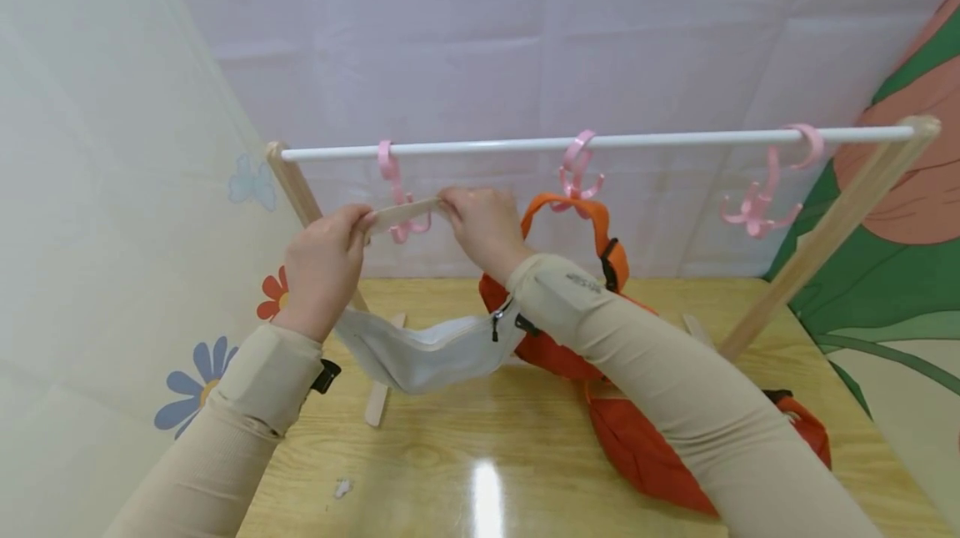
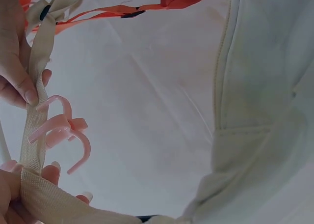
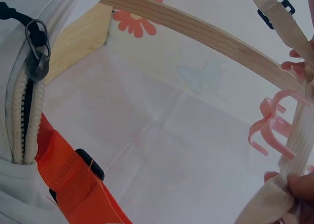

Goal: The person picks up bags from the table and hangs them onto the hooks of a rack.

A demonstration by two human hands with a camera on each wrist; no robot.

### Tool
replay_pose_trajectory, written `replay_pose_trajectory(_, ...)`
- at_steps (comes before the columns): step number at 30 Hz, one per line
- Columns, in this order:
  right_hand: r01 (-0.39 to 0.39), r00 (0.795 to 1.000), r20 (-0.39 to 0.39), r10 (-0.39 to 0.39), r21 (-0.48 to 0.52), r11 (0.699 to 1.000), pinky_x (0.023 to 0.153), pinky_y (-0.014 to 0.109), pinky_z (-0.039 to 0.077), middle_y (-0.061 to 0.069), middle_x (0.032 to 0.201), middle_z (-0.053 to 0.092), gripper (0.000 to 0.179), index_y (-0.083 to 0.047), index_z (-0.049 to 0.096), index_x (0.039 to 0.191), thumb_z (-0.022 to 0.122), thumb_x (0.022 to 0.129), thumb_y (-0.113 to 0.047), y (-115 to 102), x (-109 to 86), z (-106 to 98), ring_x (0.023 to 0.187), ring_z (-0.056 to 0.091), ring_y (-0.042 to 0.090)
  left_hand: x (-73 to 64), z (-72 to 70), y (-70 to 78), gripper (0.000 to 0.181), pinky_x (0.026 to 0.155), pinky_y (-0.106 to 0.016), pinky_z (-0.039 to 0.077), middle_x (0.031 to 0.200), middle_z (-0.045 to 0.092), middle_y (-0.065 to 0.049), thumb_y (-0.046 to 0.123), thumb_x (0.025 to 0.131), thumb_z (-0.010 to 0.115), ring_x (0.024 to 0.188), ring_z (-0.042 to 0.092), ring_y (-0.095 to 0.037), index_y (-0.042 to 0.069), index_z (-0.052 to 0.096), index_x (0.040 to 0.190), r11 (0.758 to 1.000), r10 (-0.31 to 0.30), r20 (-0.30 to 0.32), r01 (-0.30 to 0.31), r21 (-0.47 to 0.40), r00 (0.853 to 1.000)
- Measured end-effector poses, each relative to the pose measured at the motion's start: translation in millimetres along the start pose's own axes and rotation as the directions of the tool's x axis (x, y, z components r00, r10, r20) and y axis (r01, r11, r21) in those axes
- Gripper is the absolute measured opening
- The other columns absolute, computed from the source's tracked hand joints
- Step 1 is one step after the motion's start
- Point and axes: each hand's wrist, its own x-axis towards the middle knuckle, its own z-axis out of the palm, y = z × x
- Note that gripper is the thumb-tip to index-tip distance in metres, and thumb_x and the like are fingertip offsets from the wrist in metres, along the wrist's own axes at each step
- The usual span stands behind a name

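Observation:
Both hands hold up a pale grey-white waist bag [image 1: 442,359] by its beige strap [image 1: 406,213]. My left hand [image 1: 321,267] pinches the strap on the left, and my right hand [image 1: 483,223] pinches it on the right, leaving a short taut stretch between them. That stretch crosses in front of the left pink hook [image 1: 387,164]; whether it rests on a prong I cannot tell. The bag sags below the hands, its zipper [image 3: 35,62] visible in the right wrist view. Just right of it, an orange-red bag [image 1: 551,354] hangs by an orange strap [image 1: 597,211] at the middle pink hook [image 1: 577,156].
A white rail [image 1: 480,146] on wooden posts [image 1: 832,238] carries the hooks; a third pink hook [image 1: 757,208] hangs at right. Another orange-red bag [image 1: 645,455], partly behind my right sleeve, lies on the wooden table [image 1: 420,471]. Fabric walls [image 1: 450,46] enclose the back and sides.

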Motion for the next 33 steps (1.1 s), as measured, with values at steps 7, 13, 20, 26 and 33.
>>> replay_pose_trajectory(7,-0.027,0.997,0.069,0.028,-0.010,1.000,0.076,0.043,0.050,0.006,0.100,0.074,0.022,-0.010,0.074,0.109,0.061,0.096,-0.022,0.3,-0.9,2.4,0.087,0.070,0.027,-2.4,0.5,-0.4,0.025,0.054,-0.042,0.042,0.078,0.069,-0.014,0.020,0.101,0.054,0.062,0.059,-0.031,-0.001,0.067,0.105,0.999,-0.035,0.071,0.037,-0.013,0.997)
replay_pose_trajectory(13,-0.070,0.989,0.127,0.071,-0.011,0.998,0.080,0.043,0.049,0.004,0.104,0.073,0.023,-0.011,0.073,0.113,0.061,0.097,-0.022,1.4,-5.5,4.0,0.092,0.069,0.025,-5.6,3.7,-1.7,0.027,0.058,-0.043,0.046,0.079,0.069,-0.014,0.021,0.101,0.054,0.066,0.062,-0.031,-0.001,0.067,0.106,0.998,-0.047,0.137,0.051,-0.027,0.989)
replay_pose_trajectory(20,-0.076,0.986,0.152,0.065,0.068,0.995,0.082,0.041,0.051,0.006,0.102,0.073,0.022,-0.009,0.073,0.114,0.061,0.097,-0.018,2.2,-17.4,12.6,0.093,0.068,0.025,-9.7,8.2,-5.3,0.027,0.057,-0.046,0.046,0.078,0.067,-0.015,0.023,0.101,0.053,0.067,0.061,-0.034,0.000,0.067,0.108,0.997,-0.071,0.126,0.075,-0.021,0.989)
replay_pose_trajectory(26,-0.082,0.984,0.172,0.053,0.165,0.983,0.084,0.038,0.053,0.007,0.109,0.071,0.025,-0.007,0.070,0.118,0.062,0.096,-0.013,4.9,-36.8,22.6,0.097,0.067,0.023,-17.0,9.4,-11.0,0.028,0.056,-0.043,0.042,0.081,0.066,-0.017,0.022,0.102,0.052,0.068,0.057,-0.034,0.000,0.065,0.113,0.990,-0.125,0.091,0.130,-0.051,0.988)
replay_pose_trajectory(33,-0.115,0.974,0.221,0.055,0.267,0.957,0.090,0.036,0.051,0.008,0.115,0.069,0.030,-0.006,0.066,0.125,0.061,0.097,-0.014,9.4,-53.1,26.6,0.105,0.065,0.022,-23.7,7.7,-16.2,0.029,0.057,-0.040,0.042,0.089,0.067,-0.017,0.022,0.103,0.050,0.070,0.054,-0.031,0.000,0.063,0.116,0.983,-0.157,0.086,0.164,-0.082,0.984)
